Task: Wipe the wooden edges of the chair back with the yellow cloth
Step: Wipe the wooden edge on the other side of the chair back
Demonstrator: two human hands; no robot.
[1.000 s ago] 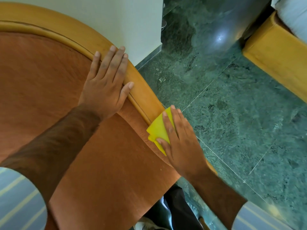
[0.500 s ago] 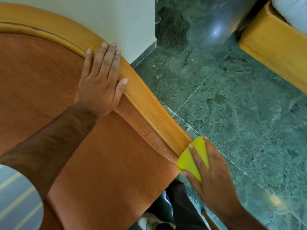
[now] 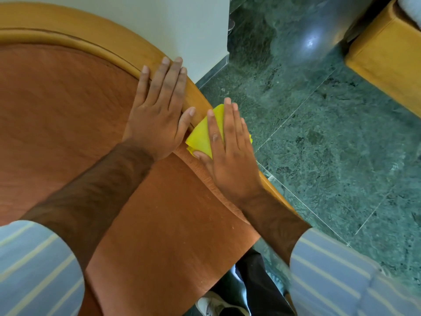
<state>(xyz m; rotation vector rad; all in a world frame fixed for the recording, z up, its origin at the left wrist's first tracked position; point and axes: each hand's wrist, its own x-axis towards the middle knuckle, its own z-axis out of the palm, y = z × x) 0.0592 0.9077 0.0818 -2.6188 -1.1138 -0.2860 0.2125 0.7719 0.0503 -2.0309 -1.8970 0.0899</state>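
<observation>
Green floor (image 3: 319, 144) open beside wooden edge (image 3: 198, 103); right hand (image 3: 230, 156) presses yellow cloth (image 3: 200, 135).

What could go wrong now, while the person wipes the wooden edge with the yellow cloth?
1. The right hand presses the yellow cloth right beside the left hand; another stroke upward may bump its thumb.
2. The cloth also overlaps the orange upholstery, so it may smear dirt there.
3. The wooden edge under the left hand may go unwiped.
</observation>
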